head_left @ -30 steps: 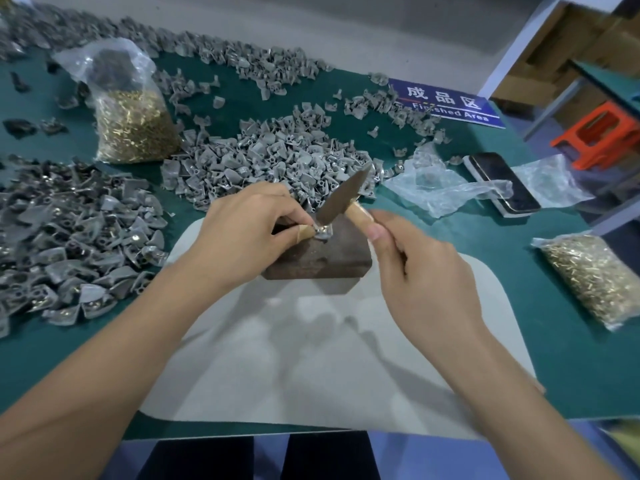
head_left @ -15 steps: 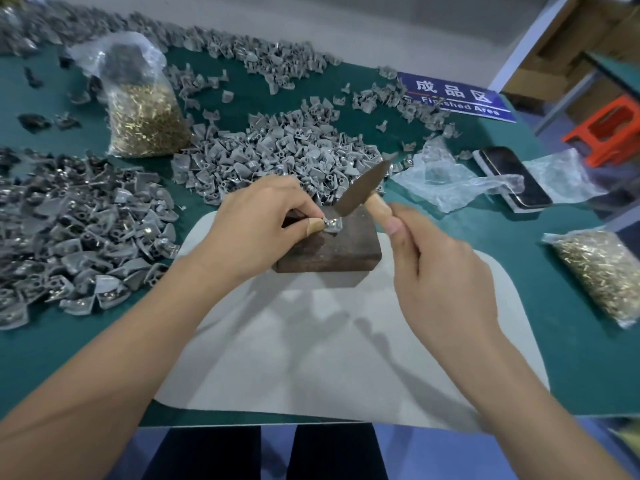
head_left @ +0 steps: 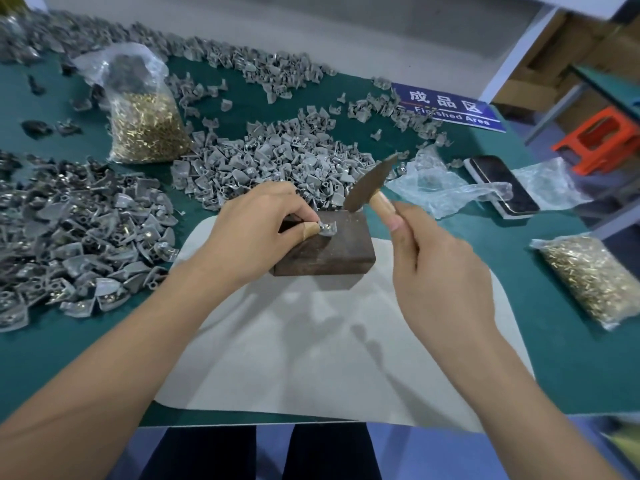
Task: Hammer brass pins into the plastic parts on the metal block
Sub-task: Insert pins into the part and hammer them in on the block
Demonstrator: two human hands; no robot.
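A dark metal block [head_left: 332, 247] sits on a grey mat [head_left: 311, 341] in the middle of the green table. On the block's top lies a small grey plastic part [head_left: 328, 229], pinched at its left by my left hand [head_left: 256, 233], whose thumb tip is taped. My right hand [head_left: 440, 268] grips the wooden handle of a small hammer [head_left: 370, 183]. The hammer's dark head hangs above the block's far right edge, clear of the part. I cannot make out a brass pin in the part.
Piles of grey plastic parts [head_left: 270, 164] lie behind the block and at the left [head_left: 76, 237]. Bags of brass pins stand at the back left [head_left: 145, 126] and right [head_left: 602, 278]. A phone [head_left: 502, 188], crumpled plastic [head_left: 446, 192] and a blue sign [head_left: 446, 107] are at the right.
The hammer head has lifted up and to the right, away from the part. My left hand keeps hold of the part on the block.
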